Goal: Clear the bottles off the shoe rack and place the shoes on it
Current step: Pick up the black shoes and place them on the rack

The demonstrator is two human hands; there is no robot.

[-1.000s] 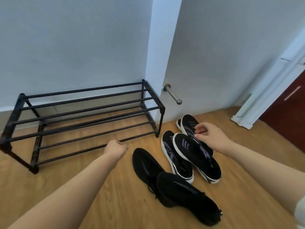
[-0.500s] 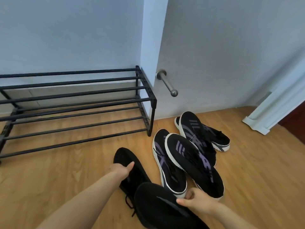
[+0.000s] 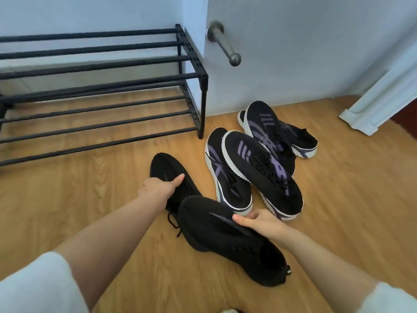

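A black two-tier shoe rack point(image 3: 191, 55) stands against the wall at the upper left, with nothing on its bars. Two all-black shoes lie on the wooden floor in front of me. My left hand point(image 3: 159, 188) grips the left black shoe point(image 3: 168, 168) at its side, thumb on top. My right hand point(image 3: 259, 222) holds the right black shoe point(image 3: 216, 227) along its right edge. Several black-and-purple sneakers point(image 3: 261, 170) with white soles are piled just right of the rack. No bottles are visible.
A metal door stopper point(image 3: 226, 47) sticks out from the grey door above the sneakers. A white door frame base point(image 3: 361, 118) stands at the right. Bare wooden floor stretches in front of the rack.
Both hands dropped from near the rack and the purple sneakers down to the two black shoes and closed on them. The view moved closer and lower.
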